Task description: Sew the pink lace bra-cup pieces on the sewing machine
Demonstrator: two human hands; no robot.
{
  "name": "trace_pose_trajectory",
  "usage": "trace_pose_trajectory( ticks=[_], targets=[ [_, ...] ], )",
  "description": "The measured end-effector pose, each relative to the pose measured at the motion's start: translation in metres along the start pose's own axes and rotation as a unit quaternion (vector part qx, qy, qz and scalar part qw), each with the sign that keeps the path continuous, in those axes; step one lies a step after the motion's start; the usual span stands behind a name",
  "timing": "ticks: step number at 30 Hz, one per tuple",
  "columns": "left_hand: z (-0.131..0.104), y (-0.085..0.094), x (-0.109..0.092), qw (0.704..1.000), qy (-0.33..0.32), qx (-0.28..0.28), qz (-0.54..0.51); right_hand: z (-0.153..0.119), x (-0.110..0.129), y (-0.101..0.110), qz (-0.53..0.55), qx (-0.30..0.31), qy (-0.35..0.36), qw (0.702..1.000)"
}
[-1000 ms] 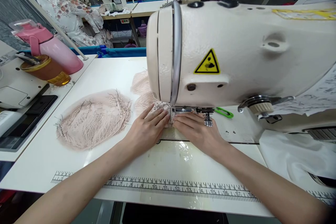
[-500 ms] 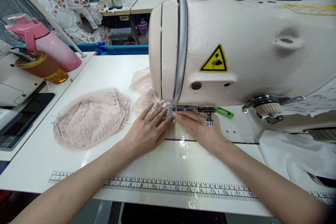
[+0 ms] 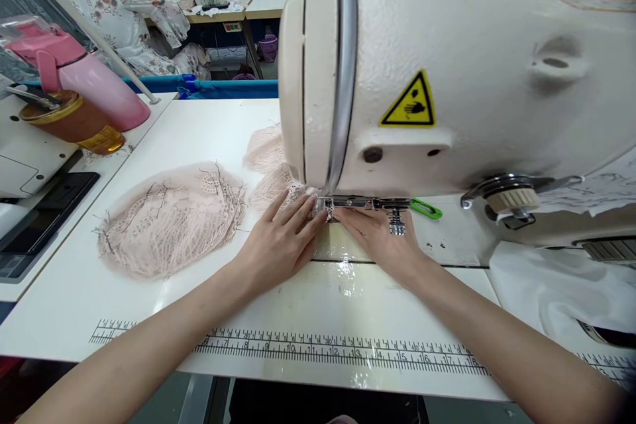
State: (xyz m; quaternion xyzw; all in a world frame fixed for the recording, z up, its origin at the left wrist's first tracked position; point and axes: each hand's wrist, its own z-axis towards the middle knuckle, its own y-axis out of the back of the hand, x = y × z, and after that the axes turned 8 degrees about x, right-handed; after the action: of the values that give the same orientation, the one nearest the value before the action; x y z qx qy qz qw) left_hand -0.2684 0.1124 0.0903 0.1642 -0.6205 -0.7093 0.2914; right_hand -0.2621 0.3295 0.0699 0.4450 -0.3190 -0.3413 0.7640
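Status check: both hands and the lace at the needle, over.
Left hand and right hand flat on lace piece, fingertips at presser foot. Machine head hides the needle. Stack of lace lies left, apart.

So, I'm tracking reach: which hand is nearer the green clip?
Right. The right hand lies just left of the green clip; the left hand lies farther left.

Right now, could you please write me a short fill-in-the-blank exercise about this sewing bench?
1. Both hands, left hand and right hand, press pink lace fabric flat under the cream sewing ____.
2. The yellow triangular warning sticker sits on the machine's ____.
3. The pink water bottle lies to the person's ____.
4. The printed ruler scale runs along the white table's ____ edge.

Missing words: machine; head; left; near
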Motion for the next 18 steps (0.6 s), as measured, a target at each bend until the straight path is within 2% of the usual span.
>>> trace_pose_trajectory(
  ticks=[3,6,10,14,18],
  targets=[
    [0.0,0.0,0.0,0.998,-0.035,-0.034,0.026,-0.004,0.003,0.003,-0.018,-0.009,-0.015,1.0],
    [-0.001,-0.002,0.001,0.998,-0.045,-0.043,0.028,-0.01,0.007,0.004,-0.053,-0.005,-0.015,0.998],
    [-0.001,-0.004,0.002,1.0,0.0,-0.019,-0.012,-0.013,0.01,0.004,-0.035,0.028,-0.022,0.999],
    [0.0,-0.004,0.003,0.999,-0.002,0.016,-0.034,-0.013,0.011,0.003,-0.015,0.053,-0.03,0.998],
    [0.0,-0.004,0.003,0.999,0.001,0.01,-0.037,-0.013,0.013,0.003,-0.016,0.056,-0.038,0.998]
  ],
)
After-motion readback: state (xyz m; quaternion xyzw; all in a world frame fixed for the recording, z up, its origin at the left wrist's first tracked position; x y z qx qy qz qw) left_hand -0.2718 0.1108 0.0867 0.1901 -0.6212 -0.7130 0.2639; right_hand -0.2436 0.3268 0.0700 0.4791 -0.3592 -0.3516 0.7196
